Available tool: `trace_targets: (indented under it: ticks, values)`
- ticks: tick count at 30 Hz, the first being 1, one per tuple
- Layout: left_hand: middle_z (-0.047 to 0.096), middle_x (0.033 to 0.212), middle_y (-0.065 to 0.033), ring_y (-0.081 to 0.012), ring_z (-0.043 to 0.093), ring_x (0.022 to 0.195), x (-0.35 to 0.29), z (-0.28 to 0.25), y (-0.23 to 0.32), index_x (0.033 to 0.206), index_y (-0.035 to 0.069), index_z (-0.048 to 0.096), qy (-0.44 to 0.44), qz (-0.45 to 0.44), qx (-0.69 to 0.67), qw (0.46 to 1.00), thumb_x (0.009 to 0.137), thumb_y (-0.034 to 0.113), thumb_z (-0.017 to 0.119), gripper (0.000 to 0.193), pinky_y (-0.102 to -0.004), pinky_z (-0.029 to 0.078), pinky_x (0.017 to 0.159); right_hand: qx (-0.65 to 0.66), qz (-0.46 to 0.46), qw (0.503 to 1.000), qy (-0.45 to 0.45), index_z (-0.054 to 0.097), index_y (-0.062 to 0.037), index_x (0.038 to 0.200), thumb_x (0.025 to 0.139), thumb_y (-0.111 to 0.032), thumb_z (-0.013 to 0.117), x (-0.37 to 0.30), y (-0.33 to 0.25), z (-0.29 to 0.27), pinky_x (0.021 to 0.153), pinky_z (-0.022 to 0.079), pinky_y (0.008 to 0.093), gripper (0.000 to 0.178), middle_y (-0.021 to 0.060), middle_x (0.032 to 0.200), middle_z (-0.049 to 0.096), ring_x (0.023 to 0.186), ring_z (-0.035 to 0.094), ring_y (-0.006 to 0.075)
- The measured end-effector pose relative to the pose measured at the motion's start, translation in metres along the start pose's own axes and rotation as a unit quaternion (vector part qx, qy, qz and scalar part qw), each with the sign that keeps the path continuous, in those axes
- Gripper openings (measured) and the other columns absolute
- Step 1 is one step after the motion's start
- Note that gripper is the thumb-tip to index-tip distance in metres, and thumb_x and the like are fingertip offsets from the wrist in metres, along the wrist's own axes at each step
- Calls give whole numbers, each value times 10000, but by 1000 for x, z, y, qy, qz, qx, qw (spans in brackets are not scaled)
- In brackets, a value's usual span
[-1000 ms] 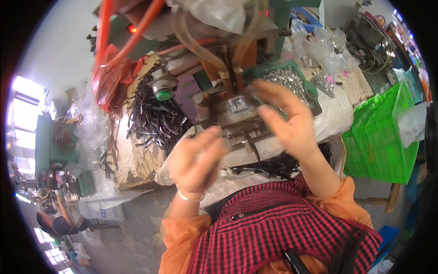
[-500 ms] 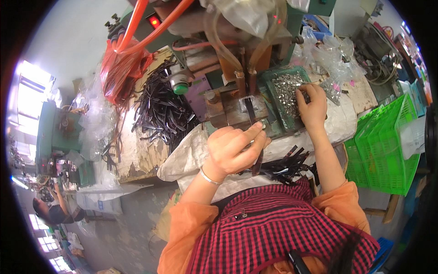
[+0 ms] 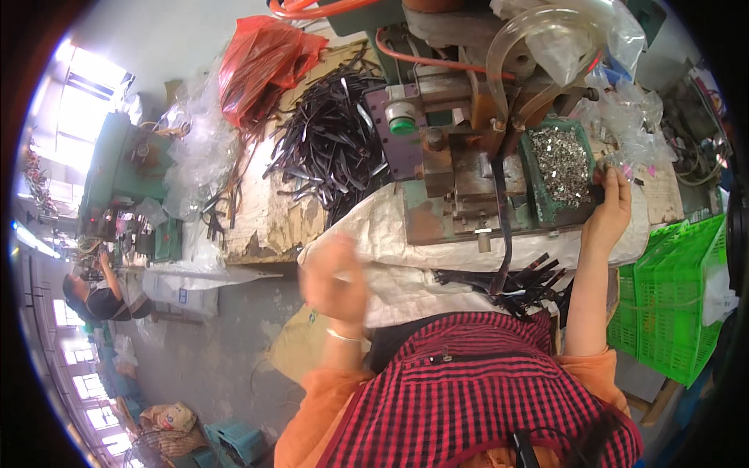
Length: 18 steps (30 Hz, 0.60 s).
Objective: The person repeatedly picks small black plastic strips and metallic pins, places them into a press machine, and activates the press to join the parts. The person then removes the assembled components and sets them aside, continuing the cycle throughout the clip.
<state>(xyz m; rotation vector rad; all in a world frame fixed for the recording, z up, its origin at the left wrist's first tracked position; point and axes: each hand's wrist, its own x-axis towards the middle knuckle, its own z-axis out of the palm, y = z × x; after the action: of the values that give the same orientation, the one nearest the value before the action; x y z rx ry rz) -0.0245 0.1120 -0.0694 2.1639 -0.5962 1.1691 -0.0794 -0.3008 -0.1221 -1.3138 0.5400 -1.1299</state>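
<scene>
The left hand [image 3: 335,281] is up in front of the body, with its fingers pointing away, but it is too blurry to tell if they are curled or spread. The left forearm [image 3: 341,357] is close to the body, and the right forearm [image 3: 587,304] reaches farther out, almost straight. The right hand [image 3: 610,207] is at the end of that reach, with its fingers bent and tipped inward.

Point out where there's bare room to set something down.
White cloth shows bare between left hand and machine; worn tabletop, between the black strips and its front edge. Crowded: the tray of metal bits by the right hand.
</scene>
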Motion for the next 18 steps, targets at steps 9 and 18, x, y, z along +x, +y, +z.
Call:
trace_targets:
  ticks: [9,18]
  values:
    - [732,900,-70,-282,647,859,89,31,-107,921,75,779,-149,-6,81,986,821,85,785,100,-370,508,795,-67,-31,992,-105,721,-6,1110,965,-58,712,-18,-22,67,847,521,254,154,40,1013,742,910,675,101]
    - [765,886,-116,-343,734,874,78,103,-133,884,149,802,-353,-224,262,870,804,380,810,244,-441,579,755,-308,-150,936,-84,779,-20,1086,945,-28,698,-35,-26,5,885,535,299,163,88,1037,772,960,714,193]
